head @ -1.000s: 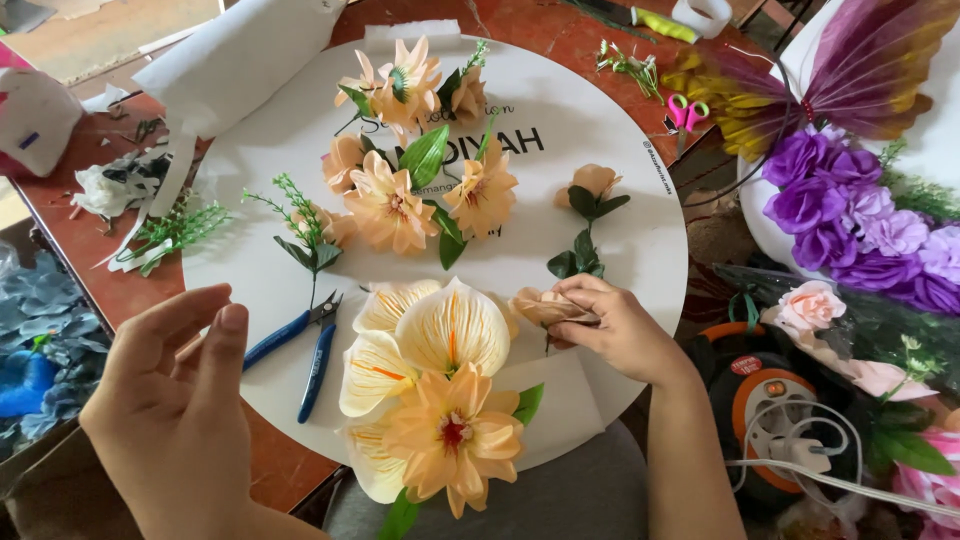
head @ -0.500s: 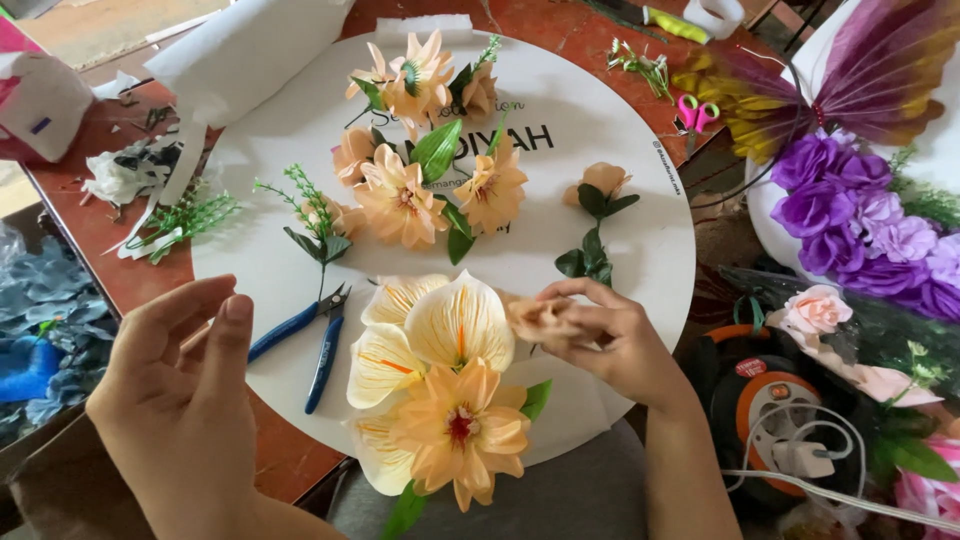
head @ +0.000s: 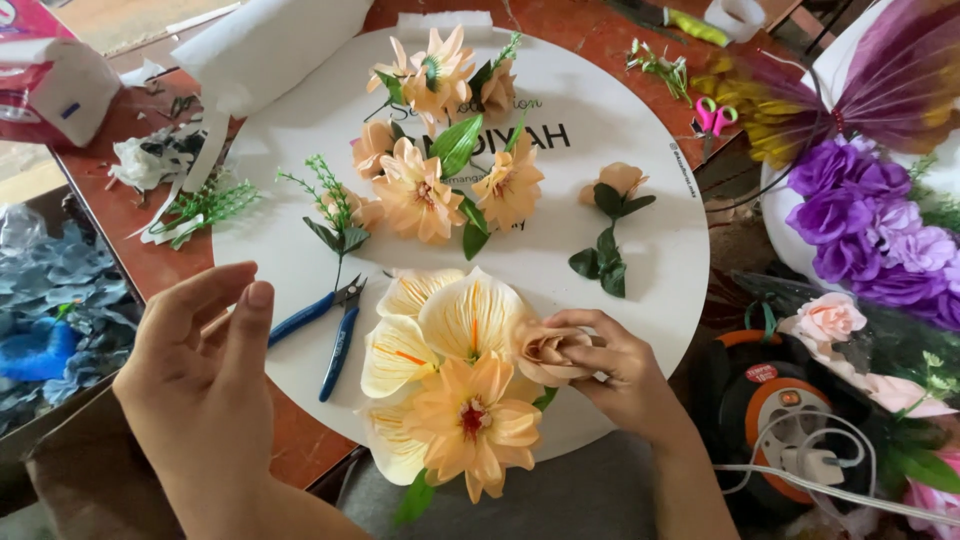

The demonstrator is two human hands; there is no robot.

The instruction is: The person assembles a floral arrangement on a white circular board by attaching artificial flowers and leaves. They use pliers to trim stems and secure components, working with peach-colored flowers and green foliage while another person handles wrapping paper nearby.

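Observation:
A round white board lies on the reddish table. My right hand grips a small peach rose and presses it against a cluster of large cream and peach artificial flowers at the board's near edge. My left hand hovers above the board's left edge with fingers loosely apart and nothing in it. Blue-handled pliers lie just right of that hand. More peach flowers with green leaves sit on the far half. A single peach rose with leaves lies at the right.
An orange cable reel with white cord sits at right, near a pink rose and purple flowers. Pink scissors lie beyond the board. White foam sheet and green sprigs lie at left.
My right hand has shifted the peach rose left, snug against the big flower cluster. My left hand stays raised with little change. The view moved slightly.

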